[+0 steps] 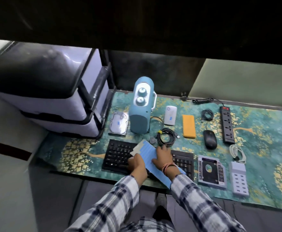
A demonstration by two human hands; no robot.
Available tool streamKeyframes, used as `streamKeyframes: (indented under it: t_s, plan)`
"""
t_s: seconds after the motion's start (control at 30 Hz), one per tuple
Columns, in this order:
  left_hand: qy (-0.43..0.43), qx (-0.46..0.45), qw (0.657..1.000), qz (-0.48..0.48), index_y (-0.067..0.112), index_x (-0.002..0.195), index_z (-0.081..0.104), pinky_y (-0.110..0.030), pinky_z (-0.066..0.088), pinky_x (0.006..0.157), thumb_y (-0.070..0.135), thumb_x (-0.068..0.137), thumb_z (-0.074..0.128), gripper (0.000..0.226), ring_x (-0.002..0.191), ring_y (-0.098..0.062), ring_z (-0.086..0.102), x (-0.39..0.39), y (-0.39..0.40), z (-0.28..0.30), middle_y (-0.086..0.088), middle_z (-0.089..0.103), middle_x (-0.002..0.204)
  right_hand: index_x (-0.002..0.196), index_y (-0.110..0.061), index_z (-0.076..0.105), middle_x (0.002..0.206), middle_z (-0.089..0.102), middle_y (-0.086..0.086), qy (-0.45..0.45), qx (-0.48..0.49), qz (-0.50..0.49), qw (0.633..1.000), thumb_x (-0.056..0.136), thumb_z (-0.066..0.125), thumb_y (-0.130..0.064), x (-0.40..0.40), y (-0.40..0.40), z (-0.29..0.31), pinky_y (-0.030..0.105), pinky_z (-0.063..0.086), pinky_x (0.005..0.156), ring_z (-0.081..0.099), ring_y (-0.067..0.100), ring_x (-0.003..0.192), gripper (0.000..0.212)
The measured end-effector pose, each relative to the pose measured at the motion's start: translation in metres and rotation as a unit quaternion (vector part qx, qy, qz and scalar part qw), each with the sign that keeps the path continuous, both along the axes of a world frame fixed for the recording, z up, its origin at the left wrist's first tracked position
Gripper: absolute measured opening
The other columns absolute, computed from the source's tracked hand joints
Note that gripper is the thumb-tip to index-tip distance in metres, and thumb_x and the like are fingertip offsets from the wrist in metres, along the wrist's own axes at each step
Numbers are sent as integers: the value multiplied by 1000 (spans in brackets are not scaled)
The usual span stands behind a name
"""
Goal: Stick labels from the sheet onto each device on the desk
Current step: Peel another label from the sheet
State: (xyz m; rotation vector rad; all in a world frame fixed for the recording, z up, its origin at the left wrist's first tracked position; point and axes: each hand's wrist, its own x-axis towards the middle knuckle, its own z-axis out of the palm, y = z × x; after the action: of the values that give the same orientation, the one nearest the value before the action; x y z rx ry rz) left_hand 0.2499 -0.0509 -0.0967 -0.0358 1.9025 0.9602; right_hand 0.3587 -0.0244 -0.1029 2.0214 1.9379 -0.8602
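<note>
Peeling looks to be the step in hand: the blue label sheet (pixel 147 158) is held low over the black keyboard (pixel 120 155), so a sticker can be lifted and carried straight to a device. The left hand (pixel 136 164) is clamped on the sheet's left edge, bracing it; the right hand (pixel 162 159) is laid on its right side, fingertips toward the far end. Whether a label is pinched there cannot be told, since the view is blurred.

Small blue marks, likely labels, are seen on the hard drive (pixel 118 124) and the white power bank (pixel 170 116). None can be made out on the blue speaker (pixel 142 106), mouse (pixel 210 138), power strip (pixel 227 124), drive caddy (pixel 211 171) or USB charger (pixel 239 178). All devices are spread apart on the patterned surface (pixel 262 139), presumably so each face is reachable.
</note>
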Motion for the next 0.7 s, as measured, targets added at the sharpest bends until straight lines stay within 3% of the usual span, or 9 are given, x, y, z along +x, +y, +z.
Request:
streamKeyframes:
  t_s: [0.07, 0.17, 0.33, 0.43, 0.53, 0.63, 0.7]
  plan:
    - [-54, 40, 998, 10, -4, 81, 63, -31, 43, 53, 6, 88, 54, 15, 57, -22, 55, -7, 0, 10, -13, 63, 79, 125, -11, 47, 134, 41, 14, -5, 5, -36, 999, 87, 62, -28, -4, -5, -1, 47, 42, 96, 38, 38, 125, 44]
    - [-134, 45, 990, -1, 5, 68, 50, -29, 37, 52, 2, 91, 54, 23, 55, -20, 45, -27, -1, 11, -9, 51, 70, 128, -14, 46, 136, 38, 14, -11, 12, -71, 997, 87, 62, -25, -13, -12, -1, 50, 44, 96, 37, 38, 123, 45]
    - [-232, 56, 970, -40, 4, 100, 62, -41, 54, 82, 10, 97, 56, 9, 79, -26, 63, -75, -10, 4, -15, 64, 95, 132, -19, 45, 138, 35, 15, -59, -4, -129, 990, 85, 68, -30, -23, -12, 1, 54, 38, 102, 32, 40, 128, 54]
    - [-218, 62, 974, -13, 3, 98, 62, -40, 56, 76, 13, 98, 57, 11, 79, -26, 63, -117, -12, 1, -15, 65, 96, 126, -22, 50, 134, 37, 15, -51, -2, -181, 982, 79, 75, -28, -26, -8, 0, 53, 35, 103, 31, 40, 128, 54]
    - [-198, 80, 976, 30, 3, 90, 62, -37, 56, 73, 12, 99, 55, 14, 80, -27, 64, -167, -8, 6, -14, 66, 89, 114, -25, 58, 128, 47, 11, -31, 18, -222, 974, 74, 77, -23, -28, -2, 2, 50, 35, 102, 40, 38, 124, 44]
    - [-199, 121, 970, 68, 7, 84, 58, -33, 52, 68, 14, 99, 47, 20, 71, -24, 59, -213, 3, 13, -10, 61, 79, 82, -27, 60, 102, 67, 7, 28, 34, -205, 978, 76, 71, -20, -30, 5, 11, 43, 46, 92, 60, 31, 101, 15]
    - [-207, 150, 962, 101, 10, 85, 56, -33, 50, 69, 21, 100, 43, 23, 69, -23, 56, -241, 16, 13, -8, 59, 78, 66, -26, 58, 84, 69, 5, 75, 24, -144, 986, 75, 73, -10, -37, 11, 21, 37, 52, 81, 64, 25, 84, 25]
